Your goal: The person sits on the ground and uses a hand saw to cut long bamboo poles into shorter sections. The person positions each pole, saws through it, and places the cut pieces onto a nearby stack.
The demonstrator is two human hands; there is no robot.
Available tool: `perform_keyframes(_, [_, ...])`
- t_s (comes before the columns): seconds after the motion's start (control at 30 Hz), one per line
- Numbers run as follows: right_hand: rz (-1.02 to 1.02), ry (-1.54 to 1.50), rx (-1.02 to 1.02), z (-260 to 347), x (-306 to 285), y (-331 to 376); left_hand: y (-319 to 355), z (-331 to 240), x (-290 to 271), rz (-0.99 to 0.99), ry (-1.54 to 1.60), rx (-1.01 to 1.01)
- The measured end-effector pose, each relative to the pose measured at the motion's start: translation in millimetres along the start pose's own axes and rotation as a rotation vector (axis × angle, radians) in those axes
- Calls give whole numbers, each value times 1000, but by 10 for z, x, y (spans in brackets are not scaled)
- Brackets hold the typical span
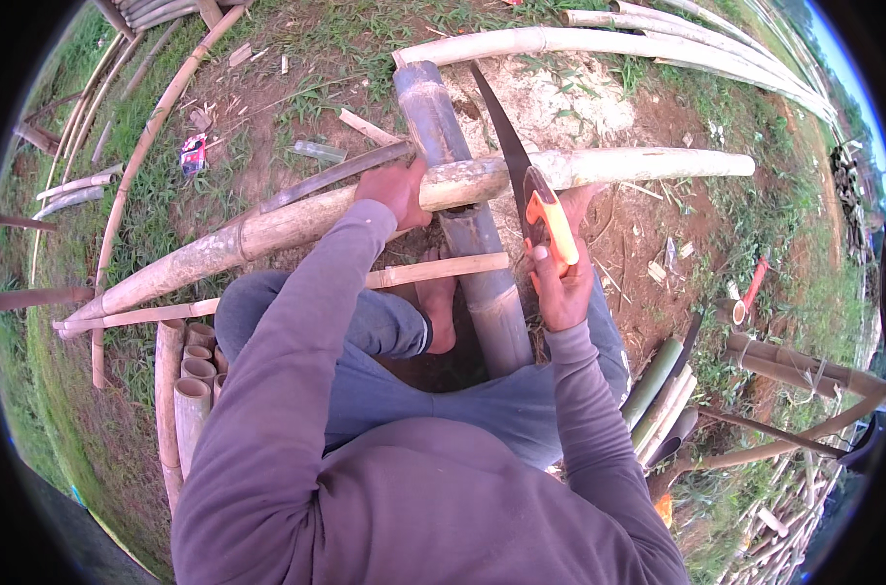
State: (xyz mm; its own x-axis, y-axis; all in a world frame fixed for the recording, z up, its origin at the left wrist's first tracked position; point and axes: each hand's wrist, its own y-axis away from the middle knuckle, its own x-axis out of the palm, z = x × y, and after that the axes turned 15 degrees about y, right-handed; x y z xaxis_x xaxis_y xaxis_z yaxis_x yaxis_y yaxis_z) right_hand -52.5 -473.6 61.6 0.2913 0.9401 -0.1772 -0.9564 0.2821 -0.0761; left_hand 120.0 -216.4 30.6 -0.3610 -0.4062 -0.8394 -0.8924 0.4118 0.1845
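Note:
My left hand point(396, 188) presses down on a long pale bamboo pole point(267, 229) that lies across a thicker grey-blue bamboo log point(467, 234). My right hand point(561, 285) grips the orange handle of a hand saw point(548, 222). Its dark blade point(501, 141) lies across the pale pole just right of the log and points away from me. My bare foot point(437, 307) rests on the ground beside the log, under a thin split strip of bamboo point(443, 270).
Several cut bamboo tubes point(191, 385) stand at my lower left. Long pale poles point(609, 44) lie at the top right. More cut pieces point(662, 395) and poles point(794, 366) lie on the right. A dark machete-like blade point(331, 177) rests on the pole.

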Motion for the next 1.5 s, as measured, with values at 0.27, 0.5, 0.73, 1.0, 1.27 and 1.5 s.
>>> perform_keyframes(0.27, [-108, 235, 139, 320, 32, -508, -54, -77, 19, 64, -39, -22])
perform_keyframes(0.5, [-175, 353, 207, 560, -693, 1586, 43, -39, -11, 65, -25, -25])
perform_keyframes(0.73, [-176, 304, 163, 79, -161, 365, -67, -19, 88, 39, -34, -4])
perform_keyframes(1.0, [-158, 226, 244, 242, -378, 997, -37, 12, -55, 29, -27, 3])
perform_keyframes(1.27, [-180, 346, 128, -48, -343, 721, -20, -89, 28, 48, -21, -11])
perform_keyframes(1.5, [-163, 247, 196, -71, -212, 468, -82, -85, -138, 44, -53, -32])
